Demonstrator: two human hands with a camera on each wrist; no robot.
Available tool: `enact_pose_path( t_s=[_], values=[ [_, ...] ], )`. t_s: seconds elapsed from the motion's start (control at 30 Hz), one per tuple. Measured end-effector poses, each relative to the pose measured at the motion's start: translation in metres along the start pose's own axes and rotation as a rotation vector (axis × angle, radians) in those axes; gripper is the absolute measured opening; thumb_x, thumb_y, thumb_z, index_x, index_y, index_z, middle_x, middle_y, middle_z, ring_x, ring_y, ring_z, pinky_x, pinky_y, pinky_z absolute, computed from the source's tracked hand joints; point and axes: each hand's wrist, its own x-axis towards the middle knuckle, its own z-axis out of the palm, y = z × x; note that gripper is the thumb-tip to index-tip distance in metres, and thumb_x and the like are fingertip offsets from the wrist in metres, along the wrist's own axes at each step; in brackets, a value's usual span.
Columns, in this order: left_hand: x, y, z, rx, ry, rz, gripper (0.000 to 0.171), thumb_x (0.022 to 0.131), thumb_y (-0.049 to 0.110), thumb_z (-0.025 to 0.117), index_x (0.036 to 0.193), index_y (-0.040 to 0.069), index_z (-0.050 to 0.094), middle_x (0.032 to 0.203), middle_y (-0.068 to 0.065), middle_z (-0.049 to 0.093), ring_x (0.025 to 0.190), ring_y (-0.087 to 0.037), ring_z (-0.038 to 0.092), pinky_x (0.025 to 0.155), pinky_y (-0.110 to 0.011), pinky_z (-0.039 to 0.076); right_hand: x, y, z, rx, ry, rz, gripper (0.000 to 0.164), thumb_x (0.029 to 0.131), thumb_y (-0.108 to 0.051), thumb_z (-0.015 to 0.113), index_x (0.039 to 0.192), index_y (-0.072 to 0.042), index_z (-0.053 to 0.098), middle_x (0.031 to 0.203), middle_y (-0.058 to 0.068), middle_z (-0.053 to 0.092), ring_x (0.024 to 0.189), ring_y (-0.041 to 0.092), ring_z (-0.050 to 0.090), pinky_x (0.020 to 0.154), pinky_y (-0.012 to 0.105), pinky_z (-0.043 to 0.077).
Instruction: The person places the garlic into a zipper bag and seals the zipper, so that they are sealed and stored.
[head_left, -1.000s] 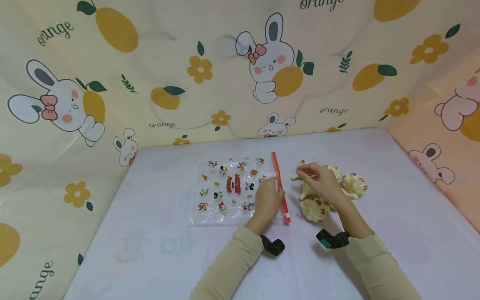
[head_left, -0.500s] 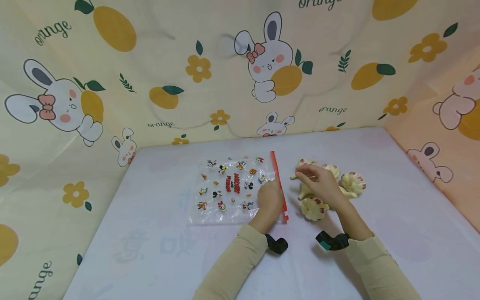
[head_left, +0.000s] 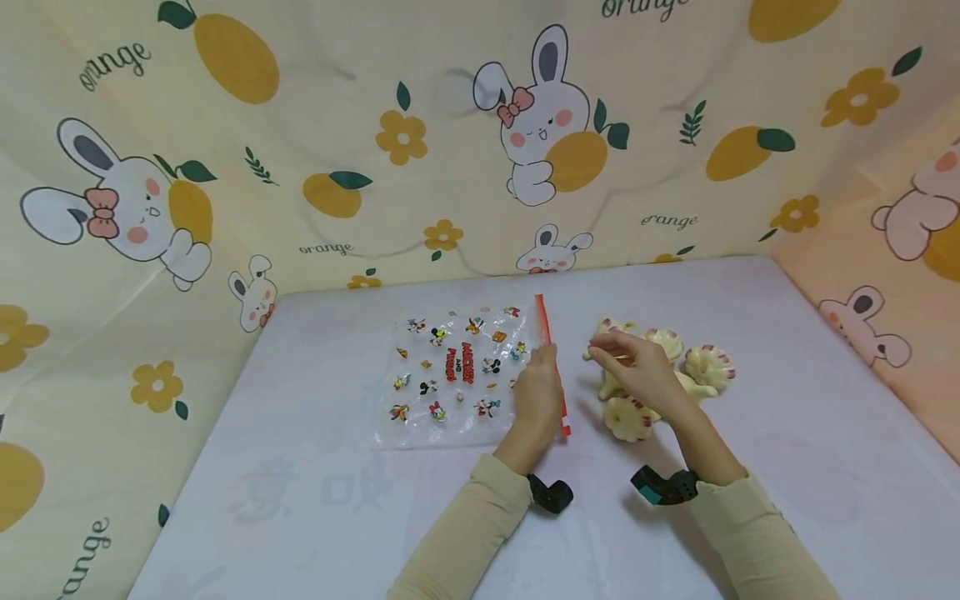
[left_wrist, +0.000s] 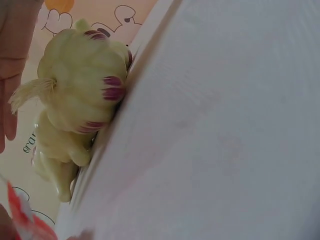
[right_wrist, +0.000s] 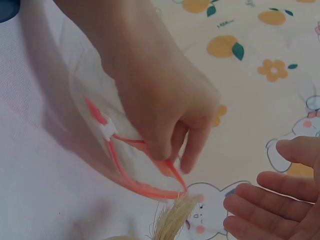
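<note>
A clear zip bag [head_left: 442, 425] printed with small cartoon figures lies on the table in the head view. My left hand [head_left: 537, 396] pinches its red zip edge [head_left: 543, 318]. In the right wrist view the bag's mouth gapes, and a white slider [right_wrist: 107, 130] sits at one end of the red strip. Several garlic bulbs [head_left: 628, 418], pale with purple streaks, lie in a cluster right of the bag. The left wrist view shows one bulb [left_wrist: 82, 80] with a fibrous root tuft. Over the cluster hovers my right hand [head_left: 641, 367], its fingers loosely extended and holding nothing.
A white cloth covers the table [head_left: 300, 533]. Behind and at both sides rises a curtain [head_left: 465, 192] printed with rabbits and oranges. Black wrist cameras [head_left: 551, 494] stick out from both cuffs.
My left hand has drawn the bag's zip edge slightly left and away from me, and its grip along the strip has shifted. The right hand stays almost still above the garlic.
</note>
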Motion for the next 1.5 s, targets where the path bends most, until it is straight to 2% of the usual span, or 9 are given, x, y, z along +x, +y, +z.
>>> enact_pose_path(
  t_s=[0.13,0.3,0.47,0.57,0.73,0.8,1.1,1.33,1.5],
  values=[
    [-0.002,0.0,0.002,0.103,-0.056,0.033,0.028,0.085,0.004,0.062,0.112,0.005,0.067,0.117,-0.011,0.069,0.107,-0.023,0.069,0.088,-0.028,0.058,0.0,-0.001,0.001,-0.01,0.002,-0.002,0.027,0.096,-0.022,0.06,0.111,-0.001,0.068,0.108,0.018,0.073,0.085,-0.012,0.055,0.076,0.009,0.049],
    [-0.001,0.0,0.002,0.234,-0.171,0.06,0.036,0.085,0.016,0.066,0.119,0.003,0.064,0.123,-0.008,0.066,0.122,-0.022,0.061,0.105,-0.031,0.049,-0.001,-0.002,0.0,-0.019,-0.008,0.004,0.027,0.096,-0.022,0.059,0.111,-0.001,0.068,0.109,0.018,0.072,0.093,0.014,0.065,0.075,0.009,0.049],
    [-0.001,0.0,-0.005,0.187,-0.348,0.048,0.053,0.091,0.029,0.058,0.137,0.002,0.05,0.146,-0.009,0.05,0.142,-0.025,0.041,0.115,-0.045,0.038,-0.003,-0.004,-0.001,-0.01,-0.023,-0.002,0.028,0.096,-0.02,0.059,0.112,0.001,0.067,0.109,0.02,0.072,0.096,0.027,0.068,0.076,0.01,0.05],
    [-0.002,-0.002,-0.011,0.104,-0.405,0.056,0.058,0.094,0.029,0.052,0.142,-0.001,0.042,0.153,-0.013,0.042,0.146,-0.027,0.034,0.118,-0.049,0.033,-0.003,-0.006,-0.001,0.004,-0.038,-0.005,0.029,0.096,-0.019,0.059,0.113,0.002,0.066,0.11,0.021,0.071,0.099,0.033,0.068,0.079,0.018,0.056],
    [-0.002,-0.006,-0.019,-0.138,-0.49,0.031,0.061,0.094,0.021,0.047,0.146,-0.006,0.031,0.159,-0.018,0.028,0.15,-0.029,0.025,0.123,-0.048,0.025,-0.003,-0.006,0.003,0.034,-0.055,0.004,0.031,0.097,-0.02,0.058,0.115,0.004,0.064,0.112,0.023,0.07,0.102,0.035,0.067,0.085,0.043,0.059],
    [-0.003,-0.008,-0.021,-0.235,-0.501,0.026,0.063,0.092,0.018,0.046,0.147,-0.008,0.028,0.16,-0.019,0.024,0.151,-0.03,0.022,0.124,-0.047,0.022,-0.003,-0.006,0.005,0.04,-0.056,0.014,0.032,0.097,-0.02,0.058,0.115,0.005,0.064,0.113,0.024,0.07,0.103,0.036,0.067,0.087,0.046,0.058],
    [-0.004,-0.016,-0.033,-0.578,-0.516,-0.008,0.068,0.091,0.018,0.044,0.151,-0.003,0.018,0.165,-0.012,0.01,0.153,-0.026,0.013,0.126,-0.048,0.015,0.001,-0.006,0.011,0.031,-0.046,0.036,0.034,0.096,-0.021,0.059,0.116,0.006,0.062,0.112,0.024,0.069,0.102,0.038,0.067,0.089,0.05,0.057],
    [-0.002,-0.021,-0.045,-0.731,-0.52,-0.03,0.067,0.092,0.018,0.043,0.152,0.001,0.018,0.165,-0.007,0.009,0.153,-0.03,0.012,0.125,-0.049,0.017,0.002,-0.011,0.015,0.042,-0.052,0.067,0.036,0.097,-0.024,0.058,0.118,0.003,0.062,0.116,0.024,0.068,0.107,0.039,0.065,0.088,0.048,0.057],
    [0.001,-0.025,-0.051,-0.854,-0.48,-0.043,0.064,0.093,0.012,0.041,0.152,0.001,0.02,0.165,-0.005,0.011,0.153,-0.025,0.013,0.125,-0.048,0.018,0.005,-0.016,0.018,0.046,-0.056,0.092,0.037,0.097,-0.025,0.058,0.12,0.003,0.062,0.118,0.024,0.068,0.11,0.04,0.064,0.089,0.048,0.056]
  ],
)
